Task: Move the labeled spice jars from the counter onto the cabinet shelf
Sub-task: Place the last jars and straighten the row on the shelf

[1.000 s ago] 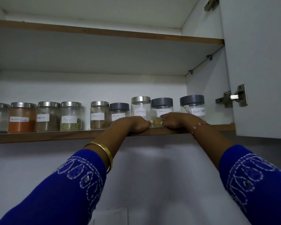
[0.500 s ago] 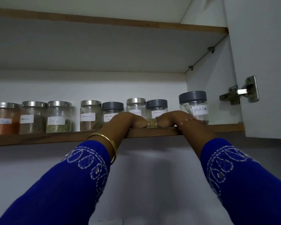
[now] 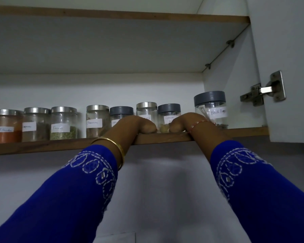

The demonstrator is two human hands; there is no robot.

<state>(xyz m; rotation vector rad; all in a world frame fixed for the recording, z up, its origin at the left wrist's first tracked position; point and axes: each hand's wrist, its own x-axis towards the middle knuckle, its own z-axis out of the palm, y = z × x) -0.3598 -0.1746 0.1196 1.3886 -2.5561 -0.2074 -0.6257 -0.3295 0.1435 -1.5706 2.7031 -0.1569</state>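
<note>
A row of labelled glass spice jars stands on the wooden cabinet shelf (image 3: pixel 42 146). From the left I see a red powder jar (image 3: pixel 5 127), a brown spice jar (image 3: pixel 35 125), Fennel (image 3: pixel 63 123), Cinnamon (image 3: pixel 96 121), a grey-lidded jar (image 3: pixel 121 112), a steel-lidded jar (image 3: pixel 146 109), Garam masala (image 3: pixel 168 114) and Black Pepper (image 3: pixel 211 109). My left hand (image 3: pixel 139 124) rests curled on the shelf's front edge, before the two jars beside Cinnamon. My right hand (image 3: pixel 184 122) lies curled beside it, before the Garam masala and Black Pepper jars. Neither hand holds a jar.
An upper shelf (image 3: pixel 112 14) runs above the jars. The open cabinet door (image 3: pixel 288 50) hangs at the right on a metal hinge (image 3: pixel 263 92). Bare shelf shows to the right of the Black Pepper jar. A white wall lies below the shelf.
Both hands have stayed curled on the shelf edge. My view has drifted right and upward, so the jars sit further left in frame.
</note>
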